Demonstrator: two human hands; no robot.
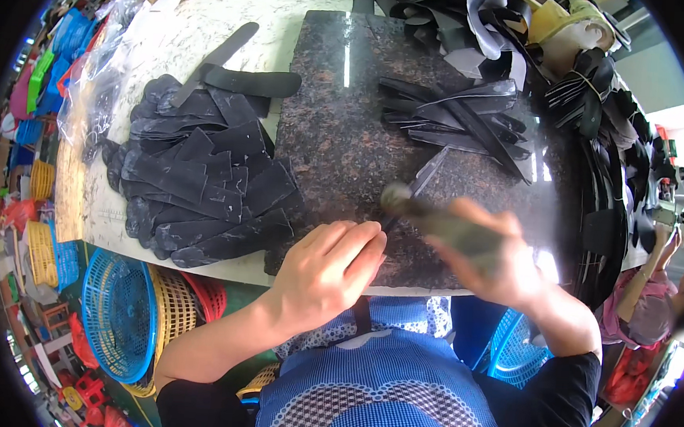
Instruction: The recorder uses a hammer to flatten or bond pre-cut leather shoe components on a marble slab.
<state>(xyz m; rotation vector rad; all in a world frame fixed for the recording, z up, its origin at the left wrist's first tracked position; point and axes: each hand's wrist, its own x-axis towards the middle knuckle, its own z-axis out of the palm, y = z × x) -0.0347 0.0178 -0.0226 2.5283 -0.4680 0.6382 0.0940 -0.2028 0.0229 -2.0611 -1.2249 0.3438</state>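
Note:
My right hand (502, 257) is closed round the handle of a hammer (397, 199), both smeared by motion. The round hammer head hovers over or meets a narrow black strip (429, 172) on a dark speckled stone slab (330, 135); contact cannot be told. Just left of the hammer, my left hand (327, 271) rests at the slab's near edge, fingers pressed together at the strip's near end. Several folded black strips (463, 119) lie crisscrossed farther back on the slab. To the left is a large heap of flat black round-ended pieces (204, 183).
A pale worktop (282, 25) carries the slab. Black and grey scraps (483, 35) crowd the back right, beside a banded black bundle (584, 91). Blue (120, 318) and yellow baskets stand below left. Another person (646, 307) sits at far right.

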